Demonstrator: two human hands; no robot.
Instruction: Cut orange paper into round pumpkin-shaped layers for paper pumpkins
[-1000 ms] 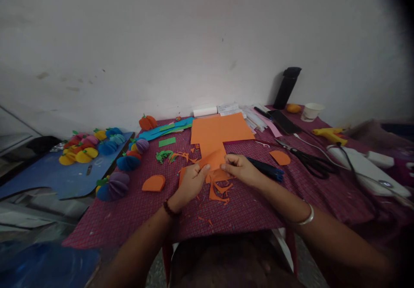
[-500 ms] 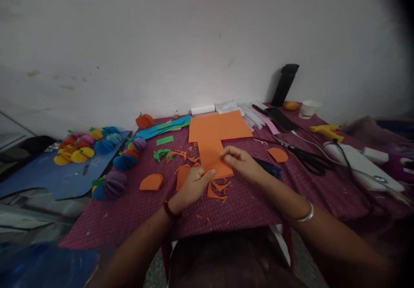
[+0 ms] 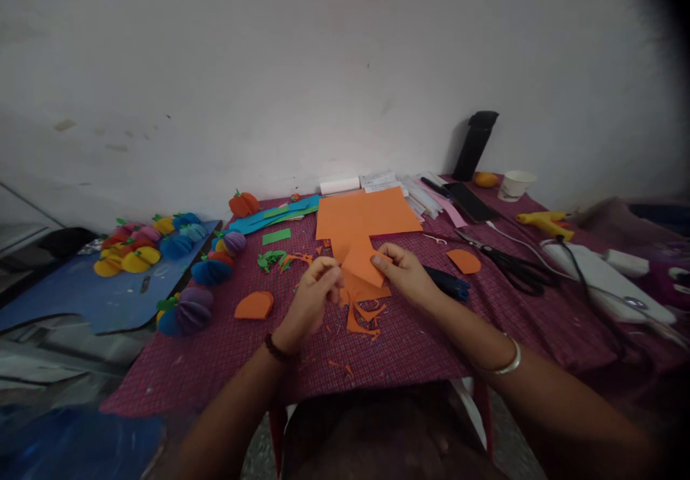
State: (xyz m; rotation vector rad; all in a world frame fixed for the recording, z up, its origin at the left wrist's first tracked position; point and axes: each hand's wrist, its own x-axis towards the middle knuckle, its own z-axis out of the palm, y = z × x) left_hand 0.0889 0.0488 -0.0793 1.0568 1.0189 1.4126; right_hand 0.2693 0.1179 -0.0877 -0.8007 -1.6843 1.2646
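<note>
From my end I see the orange paper piece (image 3: 365,263) tilted between the hands, above more orange paper (image 3: 366,292) on the cloth-covered surface (image 3: 420,351). The fingers of my right hand (image 3: 407,275) pinch it by its right side, thumb on top. The fingers of my left hand (image 3: 310,300) are curled close to its left side; I can't tell whether they grip anything.

I'd judge it almost weightless and fairly stiff for paper, yet quick to crease or bend under a hard squeeze. It shouldn't be very slippery, so a light pinch near an edge ought to do, with a second pinch opposite to keep it flat. I'd stay clear of the loose scraps (image 3: 364,322) below, which look thin enough to cling or tangle.
</note>
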